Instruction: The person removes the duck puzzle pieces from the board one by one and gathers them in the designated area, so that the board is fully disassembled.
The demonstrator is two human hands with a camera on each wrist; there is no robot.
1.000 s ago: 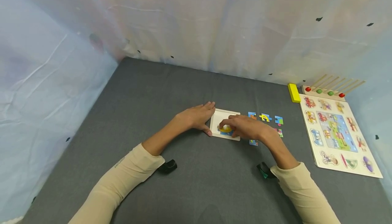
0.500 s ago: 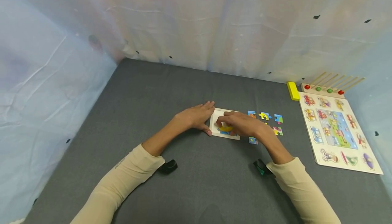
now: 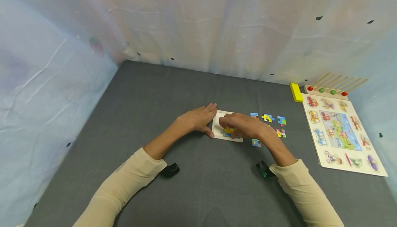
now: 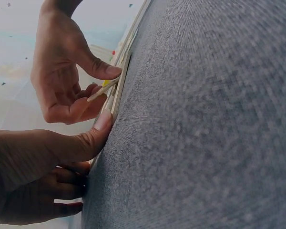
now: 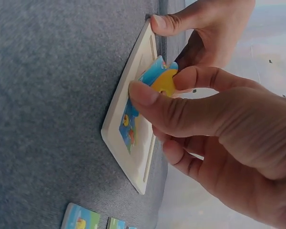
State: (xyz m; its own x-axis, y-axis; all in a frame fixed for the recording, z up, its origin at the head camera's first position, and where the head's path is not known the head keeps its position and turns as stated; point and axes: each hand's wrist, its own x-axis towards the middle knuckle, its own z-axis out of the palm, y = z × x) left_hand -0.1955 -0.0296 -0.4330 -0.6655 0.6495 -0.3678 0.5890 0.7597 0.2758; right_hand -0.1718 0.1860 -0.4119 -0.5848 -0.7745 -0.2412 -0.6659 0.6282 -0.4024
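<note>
A small pale wooden puzzle tray (image 3: 219,136) lies on the dark cloth. My left hand (image 3: 198,118) rests along its left edge, fingers straight and thumb at the near corner. Over the tray, my right hand (image 3: 245,126) pinches a blue-and-yellow puzzle piece (image 5: 166,82) between thumb and fingers. That piece is tilted, one side raised above the tray floor. Below it, another blue puzzle piece (image 5: 126,119) lies in the tray along the near rim, partly hidden by the right thumb (image 5: 144,94).
Right of the tray lie several loose puzzle pieces (image 3: 281,120), some hidden under the right hand. Farther right are a large picture board (image 3: 316,154), a yellow block (image 3: 296,92) and a wooden peg stand (image 3: 327,93) with red and green beads. A light curtain (image 3: 192,23) hangs behind.
My right hand has shifted slightly left and away from me over the tray, and the pinched piece now looks more tilted. The left hand keeps its place at the tray's edge.
</note>
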